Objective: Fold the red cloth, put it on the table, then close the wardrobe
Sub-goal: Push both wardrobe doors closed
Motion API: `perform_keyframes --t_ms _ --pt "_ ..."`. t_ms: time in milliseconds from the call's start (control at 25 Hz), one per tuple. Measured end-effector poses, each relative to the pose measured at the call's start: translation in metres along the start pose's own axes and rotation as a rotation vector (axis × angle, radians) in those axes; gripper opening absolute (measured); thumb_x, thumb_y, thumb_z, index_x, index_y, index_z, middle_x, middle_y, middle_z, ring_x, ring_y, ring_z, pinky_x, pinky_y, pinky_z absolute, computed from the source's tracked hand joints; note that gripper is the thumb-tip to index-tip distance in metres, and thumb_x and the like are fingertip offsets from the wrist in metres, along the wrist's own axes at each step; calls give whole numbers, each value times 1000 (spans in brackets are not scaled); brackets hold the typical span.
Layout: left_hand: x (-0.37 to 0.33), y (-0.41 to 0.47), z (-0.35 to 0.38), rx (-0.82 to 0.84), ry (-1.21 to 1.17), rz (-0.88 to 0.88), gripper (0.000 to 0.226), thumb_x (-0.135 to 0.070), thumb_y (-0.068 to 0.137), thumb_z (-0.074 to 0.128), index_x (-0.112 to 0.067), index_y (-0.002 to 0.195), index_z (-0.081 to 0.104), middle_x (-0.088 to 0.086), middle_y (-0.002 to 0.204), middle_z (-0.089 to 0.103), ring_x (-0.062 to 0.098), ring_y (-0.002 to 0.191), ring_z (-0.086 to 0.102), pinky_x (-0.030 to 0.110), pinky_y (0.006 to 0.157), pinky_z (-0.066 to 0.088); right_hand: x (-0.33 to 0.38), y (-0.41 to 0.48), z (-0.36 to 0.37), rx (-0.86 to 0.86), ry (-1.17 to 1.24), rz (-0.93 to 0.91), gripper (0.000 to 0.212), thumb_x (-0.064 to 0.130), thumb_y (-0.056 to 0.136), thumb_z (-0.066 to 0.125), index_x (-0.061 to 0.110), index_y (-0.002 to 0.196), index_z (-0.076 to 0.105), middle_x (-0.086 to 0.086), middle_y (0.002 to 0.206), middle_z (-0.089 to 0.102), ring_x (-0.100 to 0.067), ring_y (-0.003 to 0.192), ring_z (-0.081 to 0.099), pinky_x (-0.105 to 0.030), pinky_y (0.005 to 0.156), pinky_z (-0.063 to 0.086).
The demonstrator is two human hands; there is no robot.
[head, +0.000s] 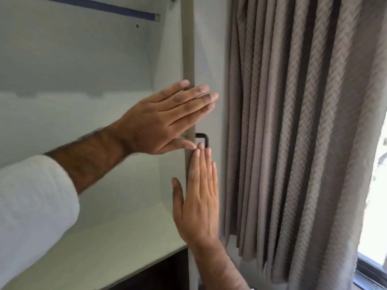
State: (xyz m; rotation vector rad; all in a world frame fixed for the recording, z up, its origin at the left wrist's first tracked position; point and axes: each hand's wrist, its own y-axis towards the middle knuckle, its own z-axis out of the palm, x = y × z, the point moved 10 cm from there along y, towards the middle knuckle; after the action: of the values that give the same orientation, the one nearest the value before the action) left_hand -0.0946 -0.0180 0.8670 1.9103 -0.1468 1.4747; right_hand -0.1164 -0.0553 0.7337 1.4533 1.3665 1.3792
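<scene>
Ahead, in the head view, we face an open wardrobe point(83, 80) with pale walls, an empty shelf point(109, 237) and a blue rail point(94, 7) near its top. Its door point(206, 59) stands edge-on to us, with a small black handle point(204, 140) on its outer face. Our left hand point(167, 120) lies flat, fingers straight and together, across the door's edge above the handle, gripping nothing. Our right hand point(200, 197) is flat too, fingers pointing up, pressed on the edge just below the handle, also holding nothing. A grey curtain point(303, 132) hangs just beyond the door. The red cloth and the table are out of sight. We judge the closing step is in hand: to do it well, we push evenly with both palms, swing the door leftward, and keep fingertips off the closing edge.
</scene>
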Motion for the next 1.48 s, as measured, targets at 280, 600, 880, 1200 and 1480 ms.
perform_keyframes --t_ms 280,600,880,1200,1480 --pt "64 -109 -2 184 191 -295 51 -28 110 39 5 149 49 23 156 51 37 152 41 51 125 38 39 32 126 319 526 107 120 47 81 81 19 164 -1 7 174 -2 -10 161 3 -44 130 26" --pt "142 -192 78 520 322 -530 75 -50 111 27 1 163 11 20 174 12 34 162 14 51 133 14 80 44 247 257 242 -171 108 61 87 67 1 161 17 -17 172 7 -29 162 3 -59 129 14" --pt "173 -239 125 537 259 -571 75 -56 111 19 -4 165 8 16 175 9 31 163 10 50 133 15 75 50 307 188 88 -266 110 77 85 54 2 160 23 -15 171 12 -29 161 10 -53 131 14" --pt "190 -261 158 523 238 -579 73 -55 111 20 -5 164 15 16 174 16 32 162 15 50 133 15 72 52 341 85 15 -283 105 78 87 45 4 159 25 -13 169 14 -28 159 17 -51 130 16" --pt "188 -259 154 614 244 -574 73 -53 111 19 -5 165 10 16 175 12 32 163 12 52 133 16 73 53 341 194 22 -299 105 80 91 37 3 161 20 -16 171 10 -30 161 11 -53 131 13"
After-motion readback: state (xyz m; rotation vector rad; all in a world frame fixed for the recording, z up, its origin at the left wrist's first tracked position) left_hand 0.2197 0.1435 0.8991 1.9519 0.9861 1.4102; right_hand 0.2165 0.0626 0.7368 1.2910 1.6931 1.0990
